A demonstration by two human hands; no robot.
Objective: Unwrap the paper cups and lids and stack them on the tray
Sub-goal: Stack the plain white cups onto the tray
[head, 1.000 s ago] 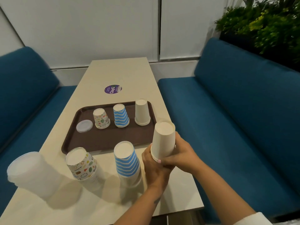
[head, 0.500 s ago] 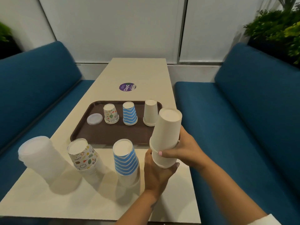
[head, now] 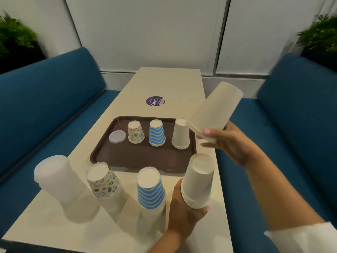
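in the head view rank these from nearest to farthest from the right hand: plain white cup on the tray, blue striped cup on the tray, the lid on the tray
From the right hand, which holds a white cup:
1. Plain white cup, right end of the tray, just left of the hand.
2. Blue striped cup, middle of the row.
3. Lid, left end, farthest.

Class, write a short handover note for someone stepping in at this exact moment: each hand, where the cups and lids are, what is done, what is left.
Right hand holds a white cup tilted, in the air by the tray.
Left hand grips the white stack at the table's near edge.
Done: lid, patterned cup, blue striped cup and white cup stack are on the tray.
Left: lid stack, patterned stack and blue striped stack.
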